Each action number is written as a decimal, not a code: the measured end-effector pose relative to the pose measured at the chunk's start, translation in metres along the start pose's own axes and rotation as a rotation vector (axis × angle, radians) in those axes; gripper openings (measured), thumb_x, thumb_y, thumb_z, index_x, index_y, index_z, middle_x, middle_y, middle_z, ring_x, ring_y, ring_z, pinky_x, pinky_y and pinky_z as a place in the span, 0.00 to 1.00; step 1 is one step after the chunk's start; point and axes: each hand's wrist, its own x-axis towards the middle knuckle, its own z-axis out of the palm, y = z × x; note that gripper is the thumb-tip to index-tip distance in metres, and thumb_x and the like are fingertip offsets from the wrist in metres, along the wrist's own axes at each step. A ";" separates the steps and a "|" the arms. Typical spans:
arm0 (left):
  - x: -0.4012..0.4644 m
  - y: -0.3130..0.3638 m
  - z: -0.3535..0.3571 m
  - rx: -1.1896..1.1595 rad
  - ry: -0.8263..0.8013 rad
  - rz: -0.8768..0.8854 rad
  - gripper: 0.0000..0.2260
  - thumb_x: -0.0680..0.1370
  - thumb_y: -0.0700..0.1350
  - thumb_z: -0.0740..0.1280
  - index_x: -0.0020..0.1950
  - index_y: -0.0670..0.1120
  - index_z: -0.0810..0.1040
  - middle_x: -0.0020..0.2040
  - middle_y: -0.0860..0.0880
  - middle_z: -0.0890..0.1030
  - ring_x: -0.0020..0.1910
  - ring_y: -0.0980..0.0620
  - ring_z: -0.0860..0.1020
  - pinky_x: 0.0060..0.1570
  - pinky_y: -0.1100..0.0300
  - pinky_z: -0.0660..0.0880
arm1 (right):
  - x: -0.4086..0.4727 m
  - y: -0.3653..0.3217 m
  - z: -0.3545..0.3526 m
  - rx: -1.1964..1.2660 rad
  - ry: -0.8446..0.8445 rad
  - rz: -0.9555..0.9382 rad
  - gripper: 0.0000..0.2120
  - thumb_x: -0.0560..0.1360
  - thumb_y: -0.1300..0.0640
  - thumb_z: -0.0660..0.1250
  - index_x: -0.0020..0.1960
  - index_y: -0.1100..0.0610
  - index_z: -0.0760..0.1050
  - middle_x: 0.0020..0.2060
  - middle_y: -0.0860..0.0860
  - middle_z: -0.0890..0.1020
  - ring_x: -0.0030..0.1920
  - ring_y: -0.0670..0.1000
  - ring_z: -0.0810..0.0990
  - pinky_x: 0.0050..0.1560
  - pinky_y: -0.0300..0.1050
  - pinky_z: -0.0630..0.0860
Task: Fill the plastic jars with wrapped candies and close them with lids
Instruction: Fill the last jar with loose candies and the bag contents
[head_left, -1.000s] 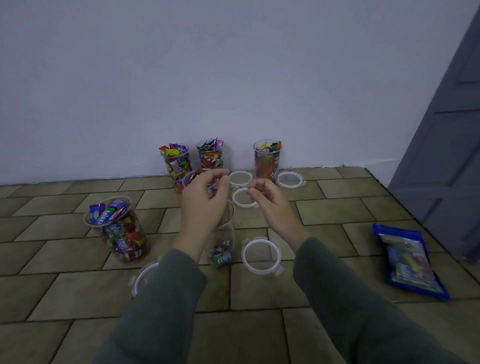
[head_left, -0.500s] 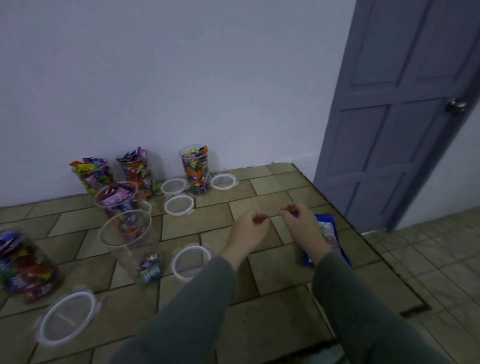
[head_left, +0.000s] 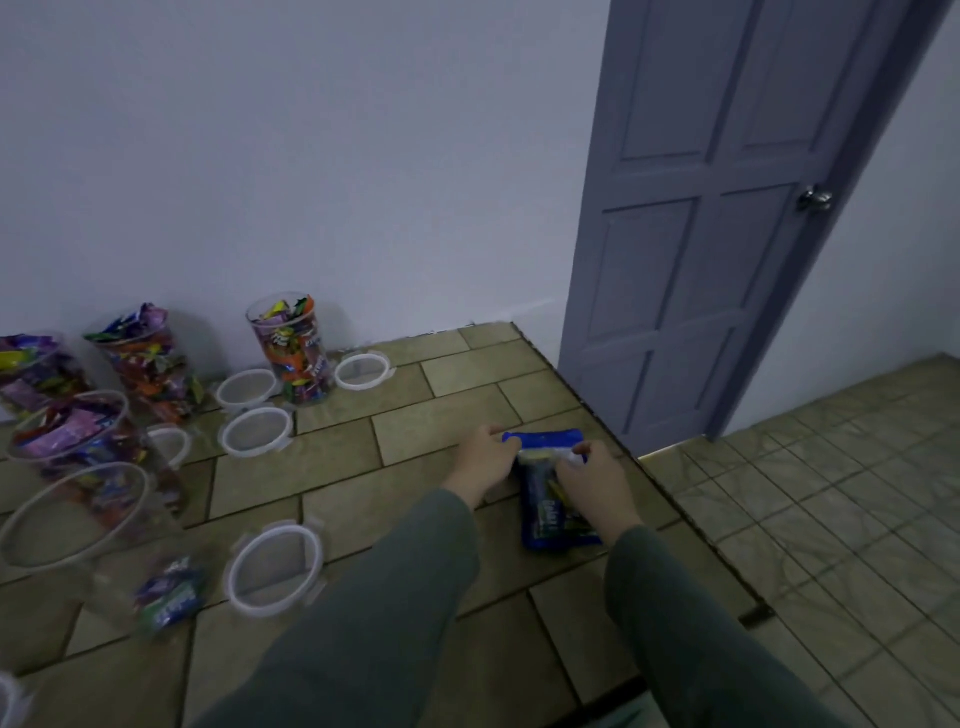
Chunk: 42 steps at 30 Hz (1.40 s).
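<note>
Two hands pinch the top edge of the blue plastic candy bag (head_left: 556, 499) lying on the brown tiled floor (head_left: 415, 431): left hand (head_left: 485, 462) at its ten o'clock, right hand (head_left: 592, 475) at two. The nearly empty clear plastic jar (head_left: 98, 551) stands well apart at nine o'clock. If they tear too hard, candies may scatter.

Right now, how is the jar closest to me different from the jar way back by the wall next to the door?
The nearest jar holds only a few candies at its bottom; the far jar is filled to its rim. The nearest jar looks bigger, the far jar smaller. Both are clear plastic, upright, without lids.
</note>
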 end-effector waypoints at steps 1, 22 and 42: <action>0.000 0.001 0.000 0.008 0.014 0.014 0.20 0.80 0.49 0.65 0.69 0.43 0.71 0.62 0.46 0.78 0.53 0.45 0.80 0.52 0.52 0.79 | 0.001 -0.001 0.003 0.011 -0.001 -0.025 0.14 0.78 0.51 0.62 0.62 0.52 0.69 0.58 0.53 0.74 0.55 0.53 0.75 0.49 0.49 0.77; -0.125 -0.024 -0.151 -0.164 0.107 0.129 0.08 0.79 0.40 0.65 0.49 0.35 0.79 0.38 0.44 0.80 0.34 0.51 0.75 0.29 0.63 0.69 | -0.094 -0.097 0.099 0.048 -0.190 -0.585 0.14 0.76 0.41 0.63 0.44 0.52 0.74 0.45 0.46 0.75 0.44 0.44 0.74 0.42 0.38 0.69; -0.135 -0.030 -0.141 -0.333 0.192 -0.017 0.07 0.82 0.46 0.60 0.46 0.46 0.74 0.42 0.48 0.79 0.41 0.50 0.77 0.36 0.58 0.71 | -0.091 -0.103 0.105 -0.004 -0.341 -0.499 0.13 0.78 0.48 0.63 0.53 0.56 0.79 0.54 0.50 0.73 0.48 0.43 0.72 0.44 0.37 0.66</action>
